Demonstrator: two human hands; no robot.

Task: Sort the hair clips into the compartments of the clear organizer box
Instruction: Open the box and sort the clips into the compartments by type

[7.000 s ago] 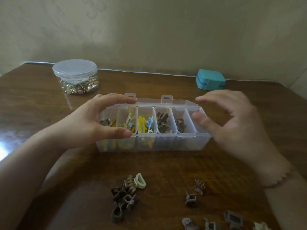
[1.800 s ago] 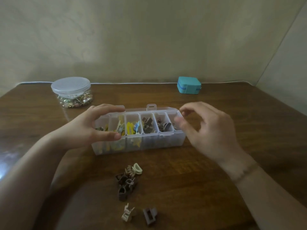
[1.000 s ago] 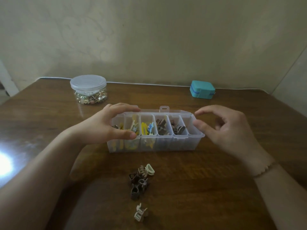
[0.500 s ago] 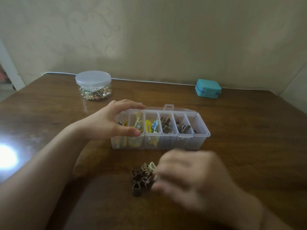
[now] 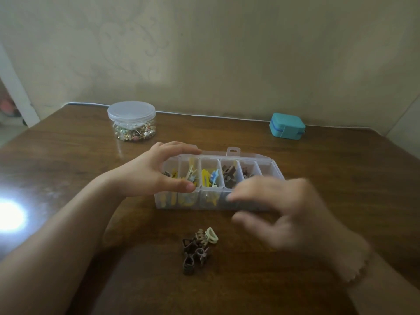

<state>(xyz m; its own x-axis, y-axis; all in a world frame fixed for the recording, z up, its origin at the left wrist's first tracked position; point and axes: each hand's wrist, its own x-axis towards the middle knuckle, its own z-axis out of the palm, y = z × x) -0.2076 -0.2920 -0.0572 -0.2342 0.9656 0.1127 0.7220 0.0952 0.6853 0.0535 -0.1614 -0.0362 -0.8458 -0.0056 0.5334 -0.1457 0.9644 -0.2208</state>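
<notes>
The clear organizer box point(image 5: 250, 158) lies open in the middle of the wooden table. My left hand point(image 5: 145, 176) grips its left end, thumb on the front rim and fingers over the back rim. Yellow and blue clips point(image 5: 209, 178) fill the left compartments, and brown clips point(image 5: 228, 175) sit further right. The rightmost compartment looks bare. My right hand point(image 5: 291, 210) is blurred in front of the box's right half, fingers loosely bent; whether it holds a clip is hidden. A small pile of brown clips point(image 5: 193, 251) with a cream clip point(image 5: 211, 234) lies nearer me.
A lidded clear jar point(image 5: 131, 120) of small trinkets stands at the back left. A teal case point(image 5: 286, 126) sits at the back right near the wall. Glare marks the table point(image 5: 68, 155) at the left edge.
My right hand dropped from the box's right end to the loose pile, then rose again to the box front. The left hand stayed on the box.
</notes>
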